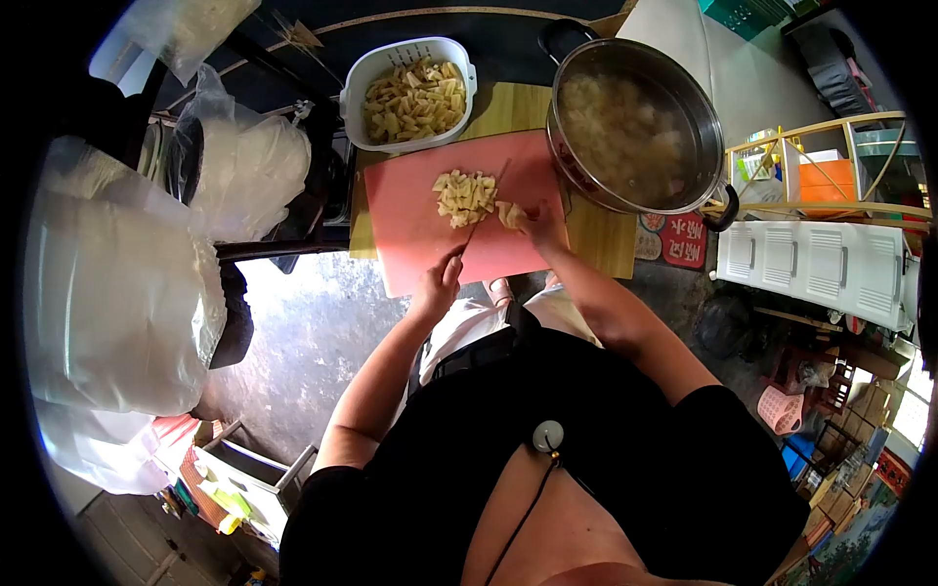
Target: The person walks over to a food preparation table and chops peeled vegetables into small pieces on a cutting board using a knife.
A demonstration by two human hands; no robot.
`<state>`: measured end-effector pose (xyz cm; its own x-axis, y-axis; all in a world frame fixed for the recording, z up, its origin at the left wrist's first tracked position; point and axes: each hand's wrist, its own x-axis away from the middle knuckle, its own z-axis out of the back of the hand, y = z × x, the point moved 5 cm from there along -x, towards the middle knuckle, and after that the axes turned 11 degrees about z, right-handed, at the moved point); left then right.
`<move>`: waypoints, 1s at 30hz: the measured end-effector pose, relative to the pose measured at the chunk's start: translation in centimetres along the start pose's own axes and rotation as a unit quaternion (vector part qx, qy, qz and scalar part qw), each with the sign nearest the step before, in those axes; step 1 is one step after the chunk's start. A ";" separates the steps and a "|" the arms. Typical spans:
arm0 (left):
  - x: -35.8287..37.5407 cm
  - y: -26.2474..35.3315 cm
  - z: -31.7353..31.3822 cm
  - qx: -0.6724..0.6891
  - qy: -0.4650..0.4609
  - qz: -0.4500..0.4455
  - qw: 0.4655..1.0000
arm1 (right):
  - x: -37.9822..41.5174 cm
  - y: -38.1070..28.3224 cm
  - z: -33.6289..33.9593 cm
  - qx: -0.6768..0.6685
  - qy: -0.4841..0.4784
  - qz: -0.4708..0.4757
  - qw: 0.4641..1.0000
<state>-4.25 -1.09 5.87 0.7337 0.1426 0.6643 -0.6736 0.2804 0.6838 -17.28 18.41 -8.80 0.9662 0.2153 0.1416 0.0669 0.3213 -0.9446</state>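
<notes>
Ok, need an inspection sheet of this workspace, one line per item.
Surface: wooden table; pink cutting board overhangs its near edge.
Job's things: knife; heap of pale cut pieces on the board; white container of cut strips; pot with pale chunks in cloudy liquid.
Clutter: plastic bags at left.
Hands: left hand grips the knife; right hand holds a pale chunk.
Cables: nothing seen near the board; dark cord at the wearer's chest.
Surroundings: white drawers and pink basket at right.
</notes>
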 end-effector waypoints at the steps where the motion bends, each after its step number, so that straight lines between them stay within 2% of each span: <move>1: 0.5 0.7 0.0 -0.033 0.012 -0.026 0.999 | 0.0 -0.1 -0.1 0.001 0.002 -0.004 1.000; 4: -0.4 -0.9 -1.1 -0.053 -0.027 0.028 0.998 | 0.5 -2.4 0.7 0.089 0.030 0.032 0.995; 5: -0.5 -2.1 -1.6 -0.013 -0.078 0.120 0.990 | 0.7 -2.8 0.8 0.120 0.034 0.034 0.992; 7: -1.2 -3.2 -2.1 -0.070 -0.040 0.058 0.995 | 1.1 -3.1 1.0 0.184 0.043 0.036 0.981; 10: -1.5 -2.9 -1.9 -0.160 0.038 -0.070 0.984 | 1.0 -1.7 0.7 0.133 0.050 0.065 0.988; 11: -1.4 -2.9 -2.0 -0.171 0.044 -0.065 0.982 | 1.2 -1.3 0.6 0.132 0.055 0.051 0.988; 13: -1.0 -2.7 -2.6 -0.193 0.056 -0.059 0.978 | 2.1 -4.8 1.1 0.131 0.067 0.025 0.989; 16: -1.1 -2.4 -2.7 -0.173 0.045 -0.063 0.982 | 1.4 -1.7 0.0 0.041 0.048 -0.032 0.997; 17: -1.2 -2.3 -2.7 -0.158 0.037 -0.066 0.985 | 1.4 -1.3 0.0 0.070 0.040 -0.020 0.997; 18: -1.4 -2.1 -2.4 -0.150 0.027 -0.052 0.987 | 1.2 -1.2 0.3 0.100 0.033 -0.007 0.994; 19: -2.0 -2.4 -2.0 -0.110 -0.009 0.018 0.994 | 1.0 -1.2 0.6 0.129 0.026 0.008 0.991; 20: -2.4 -2.6 -1.5 -0.073 -0.038 0.091 0.992 | 0.8 -0.9 0.6 0.072 0.016 0.002 0.997; 21: -2.0 -2.5 -1.0 0.000 -0.094 0.220 0.971 | 0.6 -0.8 0.7 0.014 0.006 -0.003 1.000; 22: -2.8 -3.7 -1.0 0.072 -0.115 0.222 0.966 | 0.5 -0.7 0.6 -0.043 -0.004 -0.009 0.999; 24: -2.9 -2.2 -0.5 -0.130 -0.031 0.066 0.989 | 0.4 -1.5 0.8 0.084 -0.013 0.033 0.996; 25: -2.7 -2.0 -0.9 -0.173 0.011 -0.017 0.985 | 0.5 -2.1 0.9 0.147 -0.017 0.052 0.988; 26: -2.3 -1.9 -1.3 -0.219 0.064 -0.096 0.969 | 0.7 -2.1 0.7 0.064 0.018 0.017 0.998; 28: -0.9 -0.7 -1.5 -0.169 0.049 -0.070 0.982 | 1.2 -3.5 -0.3 -0.105 0.087 -0.052 0.989; 30: -0.3 -0.1 -1.4 -0.115 0.022 -0.001 0.993 | 0.6 -4.5 -0.1 -0.026 0.083 0.012 0.996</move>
<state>-4.30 0.12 5.14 0.7420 0.1807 0.6456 -0.6372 0.4893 0.5954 -17.00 17.01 -4.49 0.9952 0.0656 0.0721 0.0520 0.2684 -0.9619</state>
